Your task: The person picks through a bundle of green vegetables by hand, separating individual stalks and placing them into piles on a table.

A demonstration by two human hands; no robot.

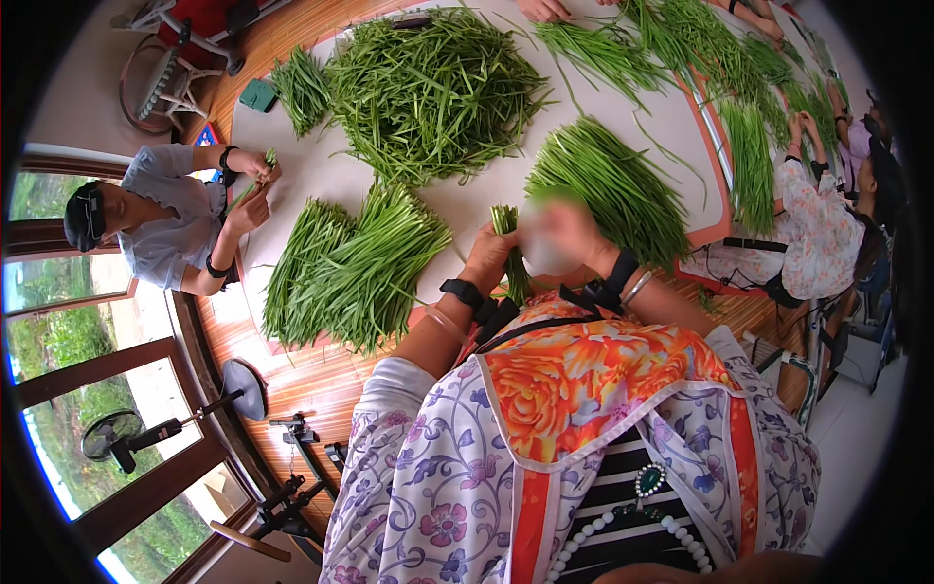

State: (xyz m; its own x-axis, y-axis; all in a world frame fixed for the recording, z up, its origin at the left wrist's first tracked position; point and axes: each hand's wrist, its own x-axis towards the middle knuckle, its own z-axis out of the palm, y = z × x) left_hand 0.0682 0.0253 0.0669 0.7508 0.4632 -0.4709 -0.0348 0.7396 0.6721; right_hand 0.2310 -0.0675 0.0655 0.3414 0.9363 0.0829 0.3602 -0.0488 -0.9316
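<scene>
My left hand [488,255] is closed around a small upright bunch of long green chive-like stalks [504,218]. Its tops rise above my fist and its lower part hangs below, close to my apron. Right beside it is my right hand [580,237], whose fingers are lost in a blurred pale patch, so I cannot make out their shape or what they hold. A thick sheaf of the same stalks [613,190] lies just beyond my right hand. To the left of my left hand, more sheaves [375,263] rest side by side near the table edge.
A big loose heap of stalks [428,92] covers the far middle of the pale table [467,200]. A small bundle [302,90] and a green box [258,94] lie at far left. One person [175,214] works at left, holding stalks; others work at right. A fan [117,435] stands lower left.
</scene>
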